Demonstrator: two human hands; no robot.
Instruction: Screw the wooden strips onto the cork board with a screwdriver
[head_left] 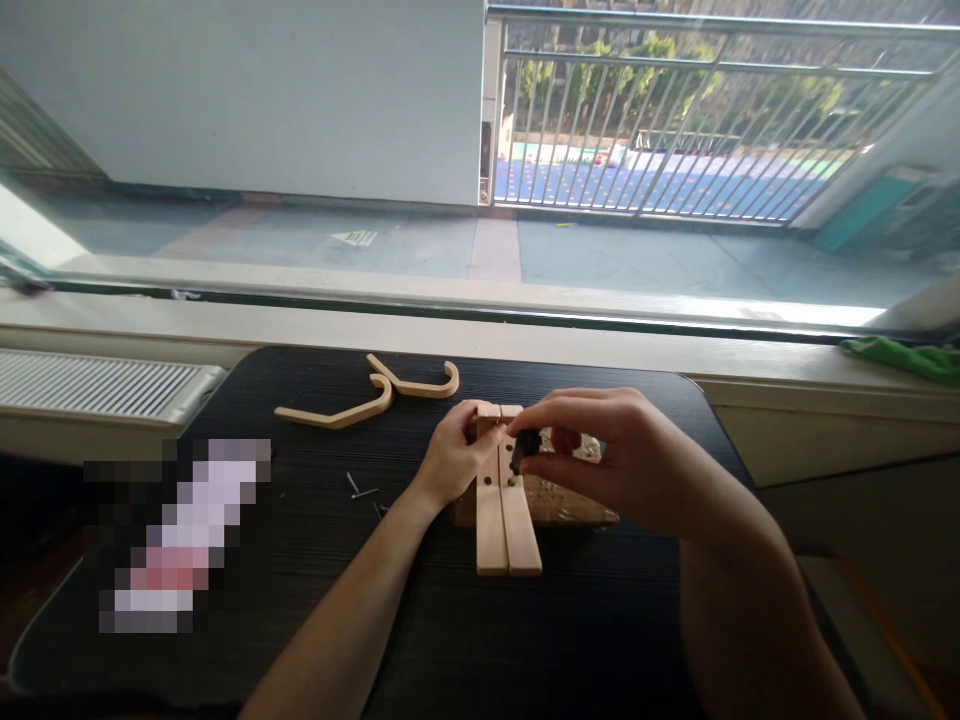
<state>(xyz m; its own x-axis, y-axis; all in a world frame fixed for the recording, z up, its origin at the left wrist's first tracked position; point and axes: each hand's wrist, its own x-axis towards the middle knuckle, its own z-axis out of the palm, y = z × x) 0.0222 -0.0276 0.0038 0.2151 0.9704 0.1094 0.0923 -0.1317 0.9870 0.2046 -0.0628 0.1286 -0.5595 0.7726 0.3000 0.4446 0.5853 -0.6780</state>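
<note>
Two pale wooden slats (491,535) lie side by side, pointing toward me, with dark holes in their upper part. My left hand (452,455) is closed on their far end from the left side, thumb on top. My right hand (592,445) pinches a short, dark-handled tool, apparently a screwdriver (526,450), tilted over the right slat. Its lower end meets a small metal screw head (513,482) at that slat. A red part (565,440) shows beneath my right fingers; whether it belongs to the tool I cannot tell. Under the slats rests a brown board (559,513), partly wrapped in clear plastic.
Two curved wooden hook pieces (341,415) lie at the back left of the black table (600,620). Several loose screws (364,492) are left of my left forearm. A blurred-out item (191,530) sits at the table's left. Behind runs a window sill (450,335), with a radiator (105,385) at left.
</note>
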